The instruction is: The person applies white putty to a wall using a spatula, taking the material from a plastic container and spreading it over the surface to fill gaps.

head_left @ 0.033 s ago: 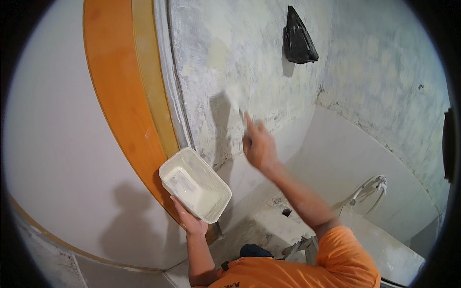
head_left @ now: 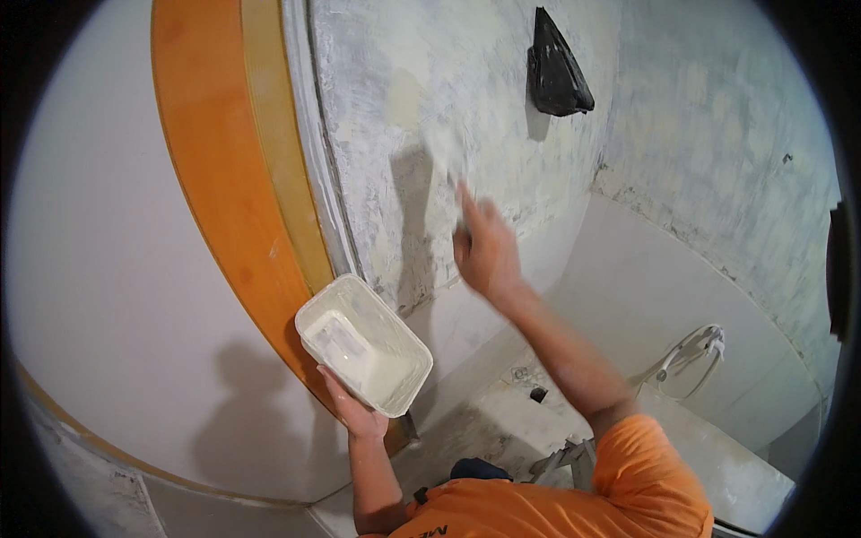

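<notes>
My left hand (head_left: pixel 359 414) grips a white rectangular plastic tub (head_left: pixel 408 341) from below, thumb along its near side. The tub is tilted, its opening toward me, with off-white paste (head_left: pixel 372 359) coating its inside and bottom. In front of the patchy wall (head_left: pixel 377 108), my right hand (head_left: pixel 489 255) is closed around a putty knife (head_left: pixel 441 143), index finger stretched along it. Motion smears the knife's pale blade, so I cannot tell whether it touches the wall. Pale filler streaks cover the wall around it.
An orange door frame (head_left: pixel 211 143) stands left of the tub. A black plastic bag (head_left: pixel 558 81) hangs on the wall at upper right. To the right, a white hose (head_left: pixel 691 363) hangs above a pale ledge (head_left: pixel 708 439). Part of a metal ladder or stand (head_left: pixel 565 462) shows below.
My right hand and the putty knife have moved slightly up the wall. My left hand and the tub stay nearly where they were.
</notes>
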A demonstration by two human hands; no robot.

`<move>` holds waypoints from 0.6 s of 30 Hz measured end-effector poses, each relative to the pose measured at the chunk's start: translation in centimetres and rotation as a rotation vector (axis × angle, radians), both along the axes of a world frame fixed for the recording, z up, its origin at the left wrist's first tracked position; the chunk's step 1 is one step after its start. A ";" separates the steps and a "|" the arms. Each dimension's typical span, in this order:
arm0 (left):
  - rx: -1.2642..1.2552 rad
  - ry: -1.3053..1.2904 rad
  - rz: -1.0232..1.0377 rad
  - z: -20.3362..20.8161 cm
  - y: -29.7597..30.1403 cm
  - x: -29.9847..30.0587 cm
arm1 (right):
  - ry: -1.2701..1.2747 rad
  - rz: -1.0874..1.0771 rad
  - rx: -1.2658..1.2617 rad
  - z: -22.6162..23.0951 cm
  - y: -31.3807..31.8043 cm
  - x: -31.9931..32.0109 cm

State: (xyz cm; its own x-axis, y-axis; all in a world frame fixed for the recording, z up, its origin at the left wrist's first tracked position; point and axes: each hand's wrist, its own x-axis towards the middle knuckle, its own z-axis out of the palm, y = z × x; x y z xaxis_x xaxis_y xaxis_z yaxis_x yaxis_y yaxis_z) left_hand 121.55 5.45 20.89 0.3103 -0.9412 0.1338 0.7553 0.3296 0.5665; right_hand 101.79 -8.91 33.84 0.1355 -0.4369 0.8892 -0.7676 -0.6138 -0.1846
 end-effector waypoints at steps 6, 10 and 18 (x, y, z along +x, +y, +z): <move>-0.015 -0.103 0.089 0.8 0.7 -0.5 | -0.066 0.021 -0.006 9.1 -3.3 3.1; 0.090 -0.084 0.083 1.1 1.2 -1.0 | 0.022 0.007 0.349 -1.4 -2.9 6.0; 0.002 -0.138 0.193 3.3 0.7 -1.0 | 0.017 0.141 0.322 -8.5 0.2 0.5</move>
